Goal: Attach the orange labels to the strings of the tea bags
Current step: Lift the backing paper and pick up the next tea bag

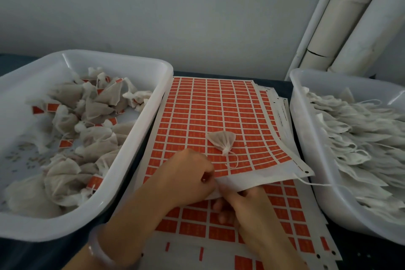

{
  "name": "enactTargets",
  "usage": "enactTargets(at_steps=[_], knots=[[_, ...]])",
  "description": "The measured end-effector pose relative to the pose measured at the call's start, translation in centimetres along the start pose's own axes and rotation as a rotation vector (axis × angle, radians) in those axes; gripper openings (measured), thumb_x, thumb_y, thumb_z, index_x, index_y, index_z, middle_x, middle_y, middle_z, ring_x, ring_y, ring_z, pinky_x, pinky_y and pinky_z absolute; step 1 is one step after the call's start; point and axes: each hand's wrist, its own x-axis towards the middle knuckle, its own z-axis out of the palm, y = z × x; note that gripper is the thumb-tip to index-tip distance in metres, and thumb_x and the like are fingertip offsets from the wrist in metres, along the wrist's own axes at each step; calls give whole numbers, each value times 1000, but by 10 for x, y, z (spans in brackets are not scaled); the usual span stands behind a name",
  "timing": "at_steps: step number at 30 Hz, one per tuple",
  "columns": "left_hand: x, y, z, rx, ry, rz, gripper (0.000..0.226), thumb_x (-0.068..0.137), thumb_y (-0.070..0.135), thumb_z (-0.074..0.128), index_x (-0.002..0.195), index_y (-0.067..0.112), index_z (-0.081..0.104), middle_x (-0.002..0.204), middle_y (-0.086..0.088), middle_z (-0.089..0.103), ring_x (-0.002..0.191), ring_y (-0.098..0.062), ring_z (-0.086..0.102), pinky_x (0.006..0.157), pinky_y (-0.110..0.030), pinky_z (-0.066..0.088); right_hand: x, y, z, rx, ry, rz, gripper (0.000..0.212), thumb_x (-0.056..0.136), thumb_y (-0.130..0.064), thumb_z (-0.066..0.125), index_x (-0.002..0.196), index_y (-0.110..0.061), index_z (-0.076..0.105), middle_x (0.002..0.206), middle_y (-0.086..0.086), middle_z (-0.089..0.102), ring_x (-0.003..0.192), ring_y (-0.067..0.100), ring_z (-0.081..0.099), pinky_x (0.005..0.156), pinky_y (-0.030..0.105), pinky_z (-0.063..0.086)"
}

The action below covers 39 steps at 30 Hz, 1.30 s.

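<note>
Between two white bins on a dark table (370, 250), top sheet (274, 173) of orange labels (219, 105), long axis near to far, side edges close against both bin walls, little spare room left or right. On that sheet, just far of the hands and not touching them, one tea bag (221, 141): long axis near to far, broad end far, gathered neck near, string (235, 160) trailing near and right across the labels. Near edge of the top sheet lifted off the lower sheet (282, 206). Left hand (188, 173) curled, fingertips pinching the lifted edge. Right hand (247, 204) just beside it, fingers curled under the same edge, gripping it. Left bin (142, 125) holding labelled bags (72, 114); right bin (306, 138) piled with unlabelled bags (361, 133).
</note>
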Motion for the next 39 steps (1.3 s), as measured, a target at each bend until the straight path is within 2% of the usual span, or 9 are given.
enactTargets(at_steps=[8, 11, 14, 17, 20, 27, 32, 36, 39], knots=[[5, -6, 10, -272, 97, -293, 18, 83, 27, 64, 66, 28, 60, 64, 13, 61, 57, 4, 57, 53, -7, 40, -10, -10, -5, 32, -40, 137, 20, 90, -14, 62, 109, -18, 60, 80, 5, 73, 61, 18, 67, 46, 26, 48], [3, -12, 15, -337, 127, -385, 17, 82, 27, 65, 66, 28, 60, 66, 13, 61, 63, 0, 57, 57, -10, 36, -23, -15, -13, -450, -155, 99, 16, 88, -40, 60, 89, -25, 67, 80, -6, 73, 63, 7, 66, 55, 24, 50], [0, -13, 18, -327, 127, -360, 15, 82, 26, 64, 67, 25, 62, 64, 8, 62, 61, -3, 56, 58, -12, 36, -33, -21, -9, -823, -163, -191, 13, 88, -46, 57, 79, -38, 62, 78, -27, 65, 75, -12, 60, 66, 9, 46], [-3, -13, 19, -348, 158, -350, 16, 80, 22, 64, 65, 23, 62, 62, 2, 62, 57, -5, 57, 55, -14, 42, -19, -28, 4, -940, -17, -450, 17, 95, -34, 49, 109, -42, 55, 100, -30, 58, 98, -12, 55, 85, 2, 40], [-6, -15, 18, -440, 234, -414, 17, 81, 20, 64, 65, 22, 61, 60, 6, 61, 60, -1, 58, 56, -14, 41, 6, -26, 8, -1076, 11, -360, 35, 98, -26, 46, 133, -29, 46, 133, -12, 50, 120, 3, 48, 102, 17, 35], [-11, -27, 9, -823, 302, -620, 19, 92, 20, 52, 82, 11, 65, 77, -1, 72, 69, -14, 70, 69, -29, 58, 23, -19, -7, -1028, -24, -337, 26, 97, -20, 52, 120, -28, 58, 123, -14, 58, 101, -3, 52, 74, 3, 34], [-5, -18, 4, -753, 227, -470, 19, 89, 17, 55, 74, 18, 65, 67, 7, 67, 59, -5, 63, 52, -9, 49, 34, -21, -9, -1026, -80, -353, 29, 92, -23, 59, 121, -30, 58, 115, -17, 60, 78, -11, 46, 59, 1, 34], [8, -9, 1, -698, 207, -371, 19, 88, 19, 57, 72, 27, 65, 61, 14, 64, 51, 2, 57, 47, -6, 42, 41, -24, -13, -879, -151, -332, 27, 85, -32, 68, 112, -35, 62, 96, -26, 62, 82, -9, 57, 66, 7, 44], [18, -2, 0, -714, 227, -297, 15, 85, 25, 59, 72, 29, 64, 63, 9, 63, 49, 0, 53, 47, -10, 43, 44, -23, -15, -693, -5, -447, 13, 85, -30, 68, 96, -36, 67, 81, -22, 65, 78, -11, 59, 63, 4, 44]])
